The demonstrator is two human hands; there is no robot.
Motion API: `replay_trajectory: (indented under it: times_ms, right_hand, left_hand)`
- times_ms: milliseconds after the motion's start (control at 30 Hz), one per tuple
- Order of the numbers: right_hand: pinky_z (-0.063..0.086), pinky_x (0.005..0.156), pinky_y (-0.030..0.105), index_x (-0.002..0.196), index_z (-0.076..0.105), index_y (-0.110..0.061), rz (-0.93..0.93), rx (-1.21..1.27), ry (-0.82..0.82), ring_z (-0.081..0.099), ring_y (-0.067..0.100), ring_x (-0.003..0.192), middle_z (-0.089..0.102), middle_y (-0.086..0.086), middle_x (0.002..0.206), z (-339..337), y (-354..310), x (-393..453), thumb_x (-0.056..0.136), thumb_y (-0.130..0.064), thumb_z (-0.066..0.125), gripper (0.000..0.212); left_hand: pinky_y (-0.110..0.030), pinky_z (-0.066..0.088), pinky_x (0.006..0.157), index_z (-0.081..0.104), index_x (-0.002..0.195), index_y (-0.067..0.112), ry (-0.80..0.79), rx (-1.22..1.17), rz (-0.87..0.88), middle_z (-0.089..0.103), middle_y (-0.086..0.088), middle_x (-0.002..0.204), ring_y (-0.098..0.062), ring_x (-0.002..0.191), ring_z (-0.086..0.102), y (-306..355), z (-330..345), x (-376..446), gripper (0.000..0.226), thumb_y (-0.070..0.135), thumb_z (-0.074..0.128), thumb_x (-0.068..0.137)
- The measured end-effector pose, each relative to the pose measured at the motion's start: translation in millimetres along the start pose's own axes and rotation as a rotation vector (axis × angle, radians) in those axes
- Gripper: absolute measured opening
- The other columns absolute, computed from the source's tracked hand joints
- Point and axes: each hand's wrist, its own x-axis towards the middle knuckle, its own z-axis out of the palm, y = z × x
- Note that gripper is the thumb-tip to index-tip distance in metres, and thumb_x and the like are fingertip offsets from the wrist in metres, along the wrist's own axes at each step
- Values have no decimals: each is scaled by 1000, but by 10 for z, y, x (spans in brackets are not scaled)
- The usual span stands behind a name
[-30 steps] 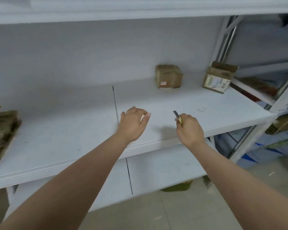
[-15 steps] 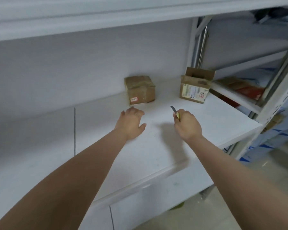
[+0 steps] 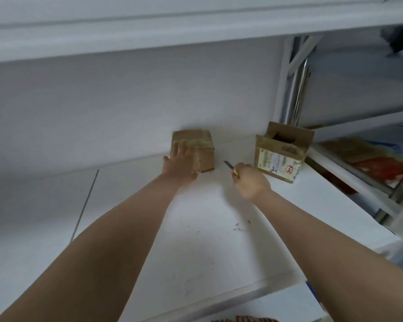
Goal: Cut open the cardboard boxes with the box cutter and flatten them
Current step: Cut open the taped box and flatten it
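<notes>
Resting flat on the taped box (image 3: 201, 152), left hand (image 3: 180, 165), right hand (image 3: 250, 180) beside it gripping box cutter (image 3: 229, 166)

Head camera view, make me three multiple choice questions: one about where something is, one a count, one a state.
1. Where does the left hand rest?
A. on the taped brown cardboard box by the back wall
B. on the open box
C. on the upper shelf

2. How many cardboard boxes stand on the white shelf board?
A. one
B. two
C. four

3. What state is the brown cardboard box with the printed label in?
A. flattened
B. sealed with tape
C. open at the top

Answers: 1 A, the hand lies over that box's front and top. 2 B, only the taped and the labelled box stand there. 3 C, a dark opening shows between its raised flaps, while the right hand holds the box cutter beside it.
</notes>
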Motion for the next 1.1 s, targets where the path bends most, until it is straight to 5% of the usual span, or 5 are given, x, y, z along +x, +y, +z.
replay_trajectory:
  times_ms: [133,233,367,533,1100]
  right_hand:
    - [41,70,32,109,50,-6,-100,-81,-27,55,30,94,54,13,103,-101,105,124,100,-26,36,25]
    - [41,70,32,107,50,-7,-160,-104,-54,55,29,93,53,12,102,-108,148,146,100,-26,36,24]
    - [42,73,34,107,51,-7,-168,-84,-89,55,31,95,54,14,102,-138,234,149,100,-25,38,24]
    - [40,70,32,107,51,-6,-180,-72,-122,56,33,95,55,15,102,-162,248,114,101,-27,36,26]
    - [45,79,37,96,50,-11,-139,221,-224,56,36,100,60,18,107,228,-599,-747,100,-28,38,21]
  left_hand:
    - [-71,21,105,-11,152,28,-87,12,-128,-22,-1,158,-39,142,-21,69,-79,239,101,41,65,85]
    - [-69,26,104,-10,150,33,-178,-75,-195,-20,0,157,-44,144,-8,5,11,364,108,46,69,78]
    - [-44,47,92,34,140,25,16,-146,-159,32,-10,143,-39,122,46,-24,135,334,62,30,63,86]
    - [-34,42,77,49,124,21,255,-193,-308,65,-13,109,-33,102,60,93,129,112,39,45,43,93]
    - [-40,47,80,40,140,33,69,31,-218,38,-11,129,-38,97,59,-534,-278,-1818,51,22,52,91]
